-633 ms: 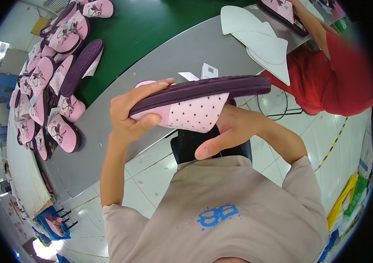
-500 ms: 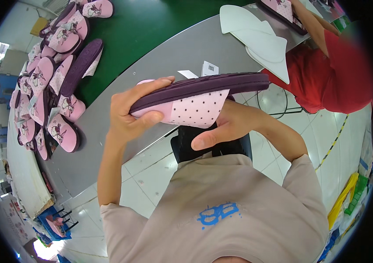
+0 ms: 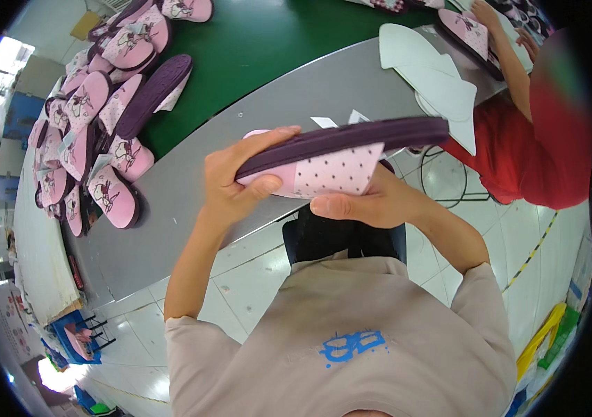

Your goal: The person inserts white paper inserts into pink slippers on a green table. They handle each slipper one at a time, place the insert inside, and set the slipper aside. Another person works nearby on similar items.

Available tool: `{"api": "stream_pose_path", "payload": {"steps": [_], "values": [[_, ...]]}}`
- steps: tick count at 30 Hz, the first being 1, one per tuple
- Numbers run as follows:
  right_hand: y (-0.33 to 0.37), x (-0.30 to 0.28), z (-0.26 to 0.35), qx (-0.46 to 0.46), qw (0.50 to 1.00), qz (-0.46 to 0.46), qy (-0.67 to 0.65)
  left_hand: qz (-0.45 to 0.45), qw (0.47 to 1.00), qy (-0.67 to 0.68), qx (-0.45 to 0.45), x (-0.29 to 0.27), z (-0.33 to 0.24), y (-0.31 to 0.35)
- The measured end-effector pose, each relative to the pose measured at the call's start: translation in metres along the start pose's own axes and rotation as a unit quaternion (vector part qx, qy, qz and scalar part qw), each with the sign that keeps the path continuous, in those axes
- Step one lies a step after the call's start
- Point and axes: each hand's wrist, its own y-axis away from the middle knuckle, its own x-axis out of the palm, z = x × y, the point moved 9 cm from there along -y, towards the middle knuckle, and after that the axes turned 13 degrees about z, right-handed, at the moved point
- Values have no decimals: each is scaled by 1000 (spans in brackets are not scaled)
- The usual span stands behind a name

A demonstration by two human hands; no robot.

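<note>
I hold a pink slipper (image 3: 334, 172) with a dotted strap and a dark purple sole, tipped on its side above the grey table edge. My left hand (image 3: 235, 174) is closed around its left end, thumb on the pink side and fingers over the sole. Below the strap, my right hand (image 3: 383, 200) has its thumb against the dotted cloth; its other fingers are hidden behind the slipper. A bit of another dark purple edge (image 3: 387, 165) shows by that hand; I cannot tell whether it is a second slipper. White tags (image 3: 357, 117) stick up behind the sole.
Many pink slippers (image 3: 87, 97) lie heaped at the left of the grey-edged green table (image 3: 275, 42). White flat shapes (image 3: 435, 83) lie at the right. Beyond them, a person in red (image 3: 553, 139) handles another slipper (image 3: 466, 31). A black chair (image 3: 397, 240) is under me.
The view has shifted, so the table and heap appear farther right. My right thumb has moved up against the strap. The slipper stays held, and the tags behind it show differently.
</note>
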Motion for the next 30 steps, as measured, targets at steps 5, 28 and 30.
{"api": "stream_pose_path", "payload": {"steps": [5,28,30], "values": [[-12,7,9,87,974,99,186,61,996,53,30,0,4,-8],[-4,-14,0,70,868,4,492,135,975,77,-156,12,32,-40],[-1,-17,1,26,806,-27,591,107,978,72,-162,7,39,-41]]}}
